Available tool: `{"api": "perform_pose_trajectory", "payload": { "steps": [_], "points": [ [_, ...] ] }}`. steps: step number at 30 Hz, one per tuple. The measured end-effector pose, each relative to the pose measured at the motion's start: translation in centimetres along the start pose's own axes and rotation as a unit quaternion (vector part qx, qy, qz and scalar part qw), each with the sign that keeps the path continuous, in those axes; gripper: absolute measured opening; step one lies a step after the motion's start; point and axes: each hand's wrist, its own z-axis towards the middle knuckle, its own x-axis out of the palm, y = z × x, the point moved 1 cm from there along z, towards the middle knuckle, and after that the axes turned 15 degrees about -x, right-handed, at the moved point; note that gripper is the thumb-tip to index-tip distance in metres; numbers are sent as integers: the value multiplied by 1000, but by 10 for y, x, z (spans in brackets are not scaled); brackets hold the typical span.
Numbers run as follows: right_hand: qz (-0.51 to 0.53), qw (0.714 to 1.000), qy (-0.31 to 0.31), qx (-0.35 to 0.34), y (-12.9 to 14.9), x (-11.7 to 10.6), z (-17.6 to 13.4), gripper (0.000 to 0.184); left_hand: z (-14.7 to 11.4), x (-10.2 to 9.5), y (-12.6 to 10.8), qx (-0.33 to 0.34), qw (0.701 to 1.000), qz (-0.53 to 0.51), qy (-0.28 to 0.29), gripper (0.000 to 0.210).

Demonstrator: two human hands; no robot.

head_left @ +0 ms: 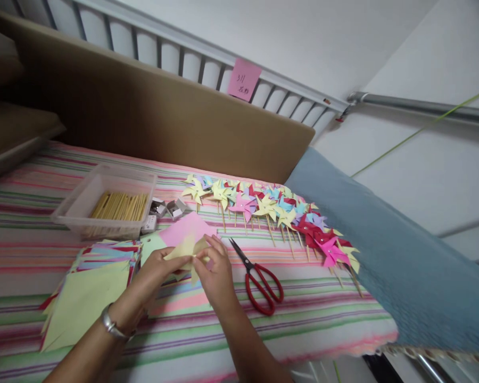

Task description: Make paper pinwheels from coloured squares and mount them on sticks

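In the head view, just in front of a pink sheet (pixel 186 226), pinches folded yellow paper (pixel 186 247) between thumb and fingertips of left hand (pixel 163 267) and right hand (pixel 216 268), both almost closed. Right of the right hand, near it, has scissors (pixel 249 264); farther right, pinwheels (pixel 265 206). Left of the left hand, has a paper stack (pixel 90 298); beyond that, a tub (pixel 76 206) of sticks (pixel 120 206).

Shiny silver-coloured metal bangle (pixel 112 325), smooth curved band, around left wrist (pixel 128 307), lower left of frame. Left forearm (pixel 90 354), right forearm (pixel 247 340) bare. Left grip (pixel 159 270), right grip (pixel 216 272): bare hands, mid-frame.
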Motion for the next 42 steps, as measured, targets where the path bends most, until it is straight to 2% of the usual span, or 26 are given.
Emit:
{"api": "perform_pose_trajectory", "payload": {
  "steps": [7, 10, 13, 16, 19, 24, 27, 31, 33, 38, 42],
  "points": [
    [22, 999, -18, 21, -1, 1, 0, 15, 5, -3, 1, -7, 996, 58, -66, 22],
    [92, 993, -26, 72, -3, -5, 4, 45, 2, -3, -1, -16, 997, 52, -54, 19],
    [202, 967, 25, 156, -7, -13, 7, 60, -2, -1, -4, -32, 998, 43, -33, 17],
    [308, 927, 71, 202, -13, -16, 8, 55, -4, 1, -4, -64, 997, 32, -16, 16],
    [362, 899, 97, 226, -19, -16, 6, 53, -2, 1, 0, -68, 996, 51, 10, 16],
    [351, 900, 126, 225, -14, -15, 5, 45, 3, 0, 6, -40, 992, 118, 25, 9],
    [345, 903, 113, 229, -8, -16, 7, 44, 3, 1, 6, -47, 991, 120, 24, 8],
    [360, 897, 77, 246, -9, -17, 9, 37, -4, 4, -1, -63, 997, 13, 50, 35],
    [383, 886, 41, 259, -12, -17, 10, 40, -8, 5, -4, -64, 994, -41, 78, 43],
    [440, 853, -42, 276, -12, -10, 8, 44, -8, 12, 2, -29, 985, -73, 156, 29],
    [472, 837, -53, 271, -9, -5, 6, 43, -5, 15, 6, -23, 984, -90, 153, 20]
  ]
}}
